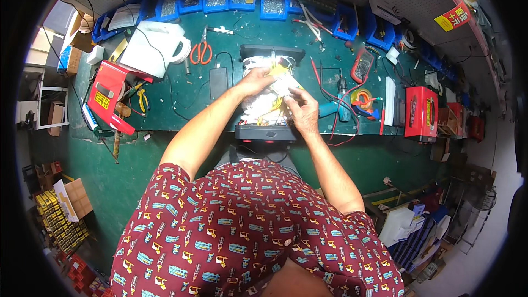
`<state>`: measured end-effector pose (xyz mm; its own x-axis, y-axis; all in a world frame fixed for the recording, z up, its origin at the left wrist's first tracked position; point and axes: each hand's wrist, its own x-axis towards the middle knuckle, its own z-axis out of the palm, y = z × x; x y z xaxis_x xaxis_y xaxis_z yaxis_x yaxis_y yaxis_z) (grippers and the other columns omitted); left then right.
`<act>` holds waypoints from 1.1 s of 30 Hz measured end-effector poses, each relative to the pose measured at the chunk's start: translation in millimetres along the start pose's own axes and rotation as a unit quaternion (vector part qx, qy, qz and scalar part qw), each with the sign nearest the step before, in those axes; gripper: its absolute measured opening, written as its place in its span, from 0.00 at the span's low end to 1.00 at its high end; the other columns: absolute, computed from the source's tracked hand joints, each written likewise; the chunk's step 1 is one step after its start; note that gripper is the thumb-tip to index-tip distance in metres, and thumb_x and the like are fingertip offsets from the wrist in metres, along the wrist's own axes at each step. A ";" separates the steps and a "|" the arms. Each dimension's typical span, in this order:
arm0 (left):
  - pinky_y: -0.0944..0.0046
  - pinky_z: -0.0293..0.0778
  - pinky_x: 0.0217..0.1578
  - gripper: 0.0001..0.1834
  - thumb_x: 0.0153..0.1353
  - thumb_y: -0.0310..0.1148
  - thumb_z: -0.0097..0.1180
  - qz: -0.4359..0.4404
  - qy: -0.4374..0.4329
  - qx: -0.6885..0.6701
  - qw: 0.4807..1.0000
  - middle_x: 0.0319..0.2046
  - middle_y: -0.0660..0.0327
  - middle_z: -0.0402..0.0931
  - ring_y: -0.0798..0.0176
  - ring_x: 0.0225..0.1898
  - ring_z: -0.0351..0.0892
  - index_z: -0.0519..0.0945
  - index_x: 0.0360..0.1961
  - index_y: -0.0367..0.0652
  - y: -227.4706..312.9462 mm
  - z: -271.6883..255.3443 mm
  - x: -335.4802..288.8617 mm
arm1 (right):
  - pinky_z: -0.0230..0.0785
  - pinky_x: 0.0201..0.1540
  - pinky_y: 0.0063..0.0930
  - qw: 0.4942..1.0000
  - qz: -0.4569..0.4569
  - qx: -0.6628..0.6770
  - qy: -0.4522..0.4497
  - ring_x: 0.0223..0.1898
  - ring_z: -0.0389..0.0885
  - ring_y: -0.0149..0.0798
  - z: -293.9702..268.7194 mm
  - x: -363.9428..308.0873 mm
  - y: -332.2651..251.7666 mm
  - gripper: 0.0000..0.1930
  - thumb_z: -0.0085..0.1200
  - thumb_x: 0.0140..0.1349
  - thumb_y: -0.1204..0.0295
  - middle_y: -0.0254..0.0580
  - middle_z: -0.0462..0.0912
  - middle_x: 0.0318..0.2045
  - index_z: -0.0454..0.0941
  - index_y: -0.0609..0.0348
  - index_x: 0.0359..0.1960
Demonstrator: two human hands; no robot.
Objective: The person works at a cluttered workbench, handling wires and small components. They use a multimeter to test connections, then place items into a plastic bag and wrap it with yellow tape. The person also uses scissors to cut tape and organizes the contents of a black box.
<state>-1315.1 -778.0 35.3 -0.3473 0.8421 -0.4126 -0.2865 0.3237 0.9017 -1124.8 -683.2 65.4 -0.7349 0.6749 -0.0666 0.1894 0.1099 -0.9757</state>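
In front of me at the bench's near edge stands an opened device with a black far end panel [272, 53] and a black near end panel [265, 132]. White parts and yellow wires [271, 114] fill the space between the panels, washed out by bright glare. My left hand [254, 82] reaches over the device from the left, its fingers closed at a white and yellow piece [280, 80]. From the right, my right hand [303, 111] meets it with thumb and fingers pinched together. Glare hides exactly what each pinches.
Left on the green bench [181, 93] lie orange-handled scissors [201, 52], a black box [218, 84], a red housing [107, 96] and pliers [143, 102]. A teal power drill [343, 104], red multimeter [362, 66] and red machine [421, 114] are right. Blue bins [273, 3] line the back.
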 end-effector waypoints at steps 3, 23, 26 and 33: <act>0.77 0.75 0.27 0.15 0.70 0.41 0.53 -0.035 0.001 -0.031 0.999 0.35 0.70 0.79 0.79 0.27 0.75 0.78 0.50 0.43 -0.2 11.4 14.7 | 0.74 0.40 0.23 1.000 -0.005 -0.005 0.003 0.33 0.79 0.26 2.0 8.4 1.7 0.18 0.62 0.57 0.76 0.40 0.85 0.35 0.80 0.69 0.49; 0.70 0.64 0.24 0.11 0.70 0.34 0.49 0.147 -0.021 0.082 0.986 0.22 0.72 0.68 0.78 0.25 0.64 0.78 0.41 0.37 -6.5 34.0 -3.7 | 0.75 0.44 0.24 0.994 0.005 -0.030 0.104 0.38 0.81 0.29 -3.5 -0.1 2.6 0.13 0.59 0.59 0.77 0.42 0.84 0.38 0.79 0.69 0.45; 0.68 0.64 0.25 0.11 0.70 0.33 0.49 0.181 -0.020 0.124 0.975 0.22 0.70 0.68 0.76 0.25 0.64 0.77 0.38 0.36 -4.6 36.4 -5.3 | 0.75 0.36 0.23 0.990 -0.023 -0.043 0.133 0.30 0.78 0.25 -2.4 -4.7 1.6 0.13 0.60 0.58 0.77 0.39 0.84 0.34 0.79 0.69 0.43; 0.65 0.68 0.29 0.10 0.69 0.32 0.48 0.250 -0.024 0.155 0.956 0.23 0.65 0.69 0.73 0.28 0.67 0.76 0.38 0.34 6.7 41.5 -11.9 | 0.75 0.36 0.25 0.986 -0.044 -0.083 0.140 0.29 0.79 0.27 -4.3 -10.6 -7.9 0.10 0.61 0.56 0.77 0.39 0.84 0.30 0.81 0.68 0.39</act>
<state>-1275.8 -768.0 51.6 -0.3287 0.9412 0.0787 0.1847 -0.0176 0.9826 -1115.7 -688.1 74.7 -0.5493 0.8296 0.1004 0.2533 0.2798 -0.9260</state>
